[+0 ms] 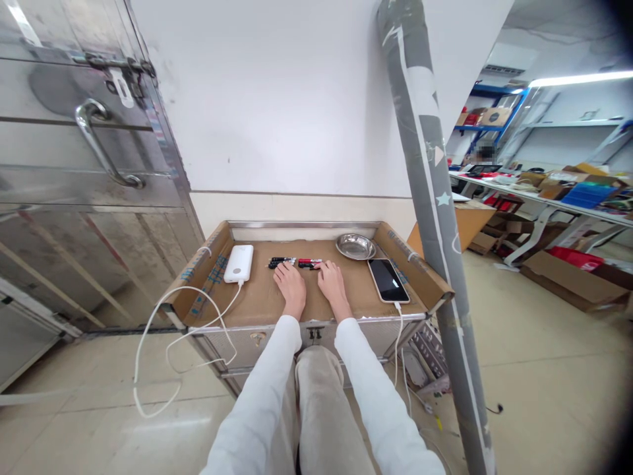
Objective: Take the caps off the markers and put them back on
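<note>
On the cardboard-lined cabinet top lie several black markers (283, 261) and, just right of them, red-and-black markers (310, 263), grouped in a short row. My left hand (290, 285) rests palm down in front of the black ones, fingers spread and the fingertips at their near side. Beside it my right hand (332, 282) also lies palm down, fingers stretched out, with its leftmost fingertips at the right end of the red-and-black markers. Neither hand is closed around a marker. Behind my right hand sits a shallow metal dish (355, 246).
A white power bank (239, 263) with a looping cable (171, 290) is at left. A phone (388, 280) with a cable lies at right. Raised cardboard sides (418, 270) edge the cabinet top. A tall grey roll (435, 198) leans beside it. A person is far off at right.
</note>
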`<state>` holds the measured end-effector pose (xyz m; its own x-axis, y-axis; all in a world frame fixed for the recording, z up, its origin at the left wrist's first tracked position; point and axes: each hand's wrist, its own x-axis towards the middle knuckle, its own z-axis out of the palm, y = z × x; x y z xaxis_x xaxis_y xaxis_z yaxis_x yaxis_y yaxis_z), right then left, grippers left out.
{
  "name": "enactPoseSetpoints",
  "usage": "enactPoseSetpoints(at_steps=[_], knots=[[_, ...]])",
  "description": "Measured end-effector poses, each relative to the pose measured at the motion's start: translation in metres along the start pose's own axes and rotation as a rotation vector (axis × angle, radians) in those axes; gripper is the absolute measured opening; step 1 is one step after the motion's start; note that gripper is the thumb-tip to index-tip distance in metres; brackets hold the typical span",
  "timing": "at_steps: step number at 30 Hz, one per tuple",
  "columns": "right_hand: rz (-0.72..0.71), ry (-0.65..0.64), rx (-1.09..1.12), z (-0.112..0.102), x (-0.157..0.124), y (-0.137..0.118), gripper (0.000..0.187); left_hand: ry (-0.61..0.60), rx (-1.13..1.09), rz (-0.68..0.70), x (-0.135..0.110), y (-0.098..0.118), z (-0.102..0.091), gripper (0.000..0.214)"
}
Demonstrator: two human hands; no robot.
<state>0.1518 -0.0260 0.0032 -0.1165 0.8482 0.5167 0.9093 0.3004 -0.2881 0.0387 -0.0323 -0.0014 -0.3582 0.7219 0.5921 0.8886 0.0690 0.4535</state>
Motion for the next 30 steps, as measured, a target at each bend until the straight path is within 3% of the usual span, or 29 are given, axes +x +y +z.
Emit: enactPoseSetpoints(at_steps=[8, 15, 19, 23, 26, 30], knots=[[-0.001, -0.019, 0.004, -0.005, 0.0, -0.002, 0.029, 0.007, -0.077, -0.008, 0.005, -0.003, 0.002, 0.036], [0.015, -0.002, 0.0, -0.006, -0.001, -0.003, 0.027, -0.074, 0.199, -0.018, 0.008, -0.002, -0.003, 0.034], [-0.021, 0.017, 0.065, -0.004, 0.0, -0.003, 0.031, -0.1, 0.217, 0.028, 0.01, -0.002, -0.003, 0.031], [-0.096, 0.064, 0.172, -0.005, 0.001, -0.003, 0.041, -0.201, -0.013, 0.253, 0.012, 0.001, -0.002, 0.027], [-0.113, 0.09, 0.26, -0.004, 0.001, 0.001, 0.038, -0.286, -0.276, 0.43, 0.012, 0.004, -0.005, 0.02], [-0.048, 0.085, 0.339, 0.003, 0.002, 0.007, 0.03, -0.233, -0.544, 0.45, 0.01, 0.006, -0.009, 0.013]])
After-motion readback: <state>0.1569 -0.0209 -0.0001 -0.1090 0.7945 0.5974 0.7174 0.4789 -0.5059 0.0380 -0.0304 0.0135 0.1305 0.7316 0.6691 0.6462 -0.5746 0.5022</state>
